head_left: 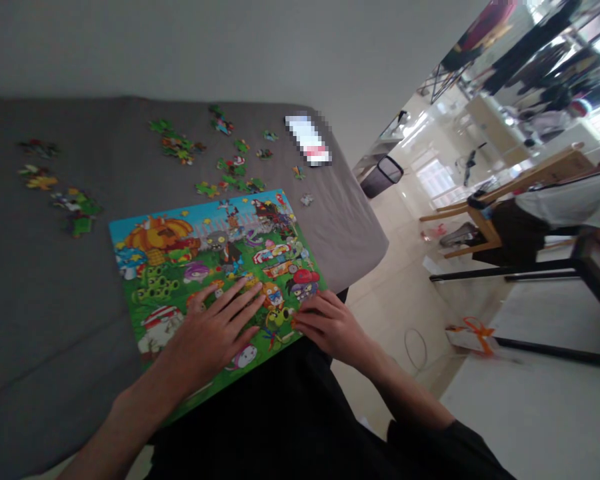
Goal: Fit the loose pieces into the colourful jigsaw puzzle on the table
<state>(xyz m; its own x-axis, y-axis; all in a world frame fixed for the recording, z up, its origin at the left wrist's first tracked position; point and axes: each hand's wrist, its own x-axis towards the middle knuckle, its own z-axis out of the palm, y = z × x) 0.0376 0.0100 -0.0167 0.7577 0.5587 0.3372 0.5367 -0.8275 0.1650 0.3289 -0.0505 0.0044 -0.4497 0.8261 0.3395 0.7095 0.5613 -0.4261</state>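
Closest in, the person's black-clothed lap (pixel 280 420) fills the bottom of the view, and both bare forearms reach up from it. The left hand (pixel 215 327) lies flat and open on the jigsaw puzzle (pixel 180 260), palm down. Its fingers (pixel 240 297) are spread and point towards one o'clock, across the lower middle of the picture. The right hand (pixel 330 323) sits at four o'clock from the left, the two hands apart. It is on the puzzle's near right corner, its fingers curled with the tips on the edge. Whether it pinches a piece there cannot be told.

The puzzle itself is a bright cartoon garden scene. It rests on the grey-covered table (pixel 40 300), its near edge hanging over the table's edge above the lap.

Moving outward, one pale loose piece (pixel 307 199) lies just off the puzzle's far right corner, at one o'clock. At twelve o'clock a scatter of green pieces (pixel 235 173) sits close to the far edge, with another cluster (pixel 177 143) beyond it. Out at ten o'clock a third batch of pieces (pixel 77 210) lies well apart from the board. A pixelated flat object (pixel 309 140) rests near the table's far right edge.

Off the table, at three o'clock, a cable loop (pixel 415 347) and an orange-ribboned packet (pixel 467 333) lie on the pale floor. Farther back stands a dark bin (pixel 384 175), and at two o'clock another person in a white top (pixel 570 200) sits on a wooden chair (pixel 530 175).
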